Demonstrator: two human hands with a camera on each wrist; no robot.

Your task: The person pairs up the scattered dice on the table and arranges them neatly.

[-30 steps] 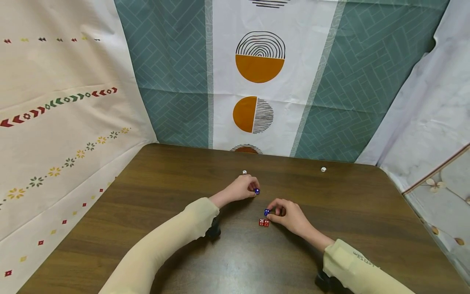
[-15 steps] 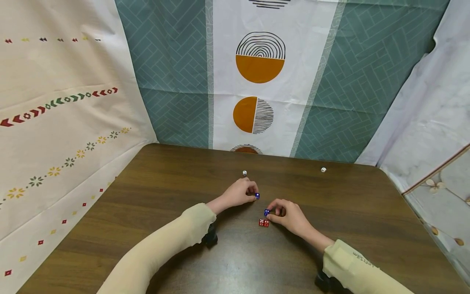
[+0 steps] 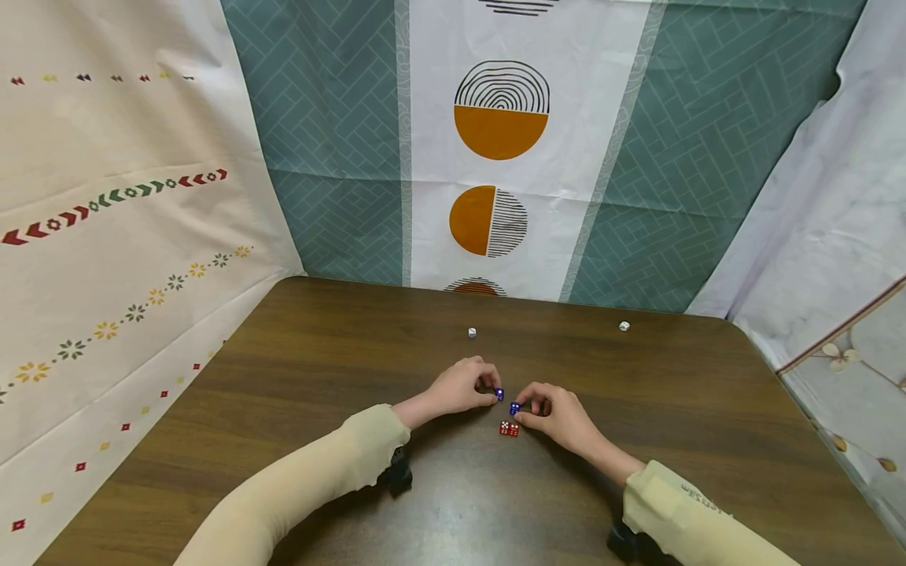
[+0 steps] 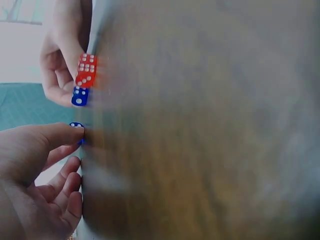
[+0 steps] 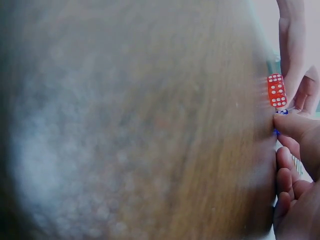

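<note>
My left hand (image 3: 463, 385) pinches a blue die (image 3: 499, 394) with white pips between thumb and fingertips. In the left wrist view the thumb covers part of that die (image 4: 76, 124). Close by on the right, my right hand (image 3: 562, 417) pinches another blue die (image 3: 514, 408). A small gap separates the two blue dice. Two red dice (image 3: 509, 428) sit side by side on the table, just on the near side of the right hand's die. The right wrist view shows these red dice (image 5: 277, 90) beyond the thumb.
Farther back on the brown wooden table (image 3: 340, 338) lie a white die (image 3: 472, 332) and, to its right, another white die (image 3: 624, 325). Patterned cloths (image 3: 340, 157) hang behind the table and along both sides.
My left hand has come toward me with its blue die, closer to the right hand's die. The back-left white die is now fully uncovered. The right hand has stayed in place.
</note>
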